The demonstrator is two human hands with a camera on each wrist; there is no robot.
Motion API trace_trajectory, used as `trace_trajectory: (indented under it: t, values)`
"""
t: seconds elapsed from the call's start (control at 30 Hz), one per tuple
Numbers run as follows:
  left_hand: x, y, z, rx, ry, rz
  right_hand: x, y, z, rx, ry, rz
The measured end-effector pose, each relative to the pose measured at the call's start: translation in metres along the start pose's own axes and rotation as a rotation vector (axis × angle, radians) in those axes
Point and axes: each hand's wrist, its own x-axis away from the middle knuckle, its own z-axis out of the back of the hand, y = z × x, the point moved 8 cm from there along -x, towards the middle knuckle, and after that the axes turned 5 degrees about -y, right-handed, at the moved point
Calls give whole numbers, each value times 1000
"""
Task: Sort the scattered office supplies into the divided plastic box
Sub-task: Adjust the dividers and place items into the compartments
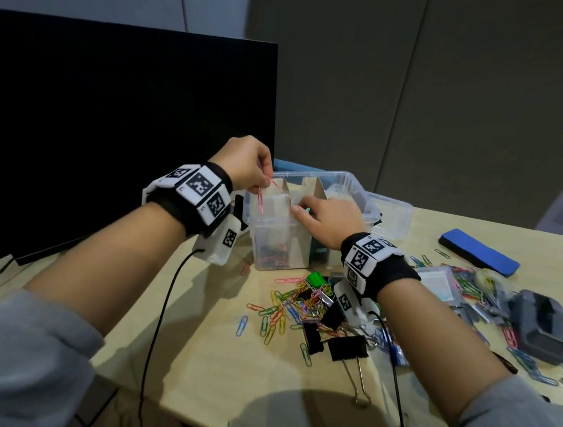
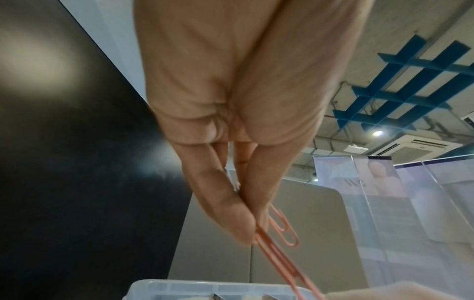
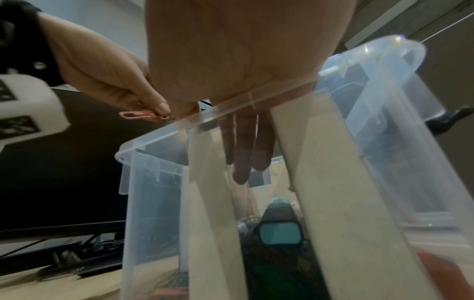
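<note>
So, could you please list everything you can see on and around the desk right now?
Box: one, clear, cardboard dividers, desk rear.
Lid: one, clear, right of box.
Pink clips: two, pinched over box's left end.
Loose clips: many, mixed colours, desk centre and right.
Binder clips: several black, one green, among them.
Eraser: one, blue, far right.
Stapler: one, grey, right edge.
Monitor: one, black, left.
Left hand: pinches pink clips.
Right hand: fingers inside box.
</note>
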Motion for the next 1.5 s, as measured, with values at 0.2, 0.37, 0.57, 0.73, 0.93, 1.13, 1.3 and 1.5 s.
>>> trace_trajectory:
  t: [0.2,0.37,0.57,0.73,0.93,1.13,1.3,1.5]
  values:
    - [-18,19,0,-135,34,-101,-1,0,-1,-4,-1,12]
    - [-16,15,-28,-371,-157,-51,0,0,0,-4,5,18]
    - [-1,2,-40,-348,-274,28,2,-1,1,10,-2,9]
    - [34,21,-28,-268,-33,-205,3,-1,2,31,24,10]
    - [78,-18,-111,-289,-631,-150,3,-1,2,39,32,13]
    - [84,-44,-161,-511,-719,-65,5,-2,2,42,33,19]
    - [78,-37,-176,-589,-719,-102,4,-2,2,41,27,15]
    - [70,-28,-179,-534,-685,-164,3,-2,1,46,21,8]
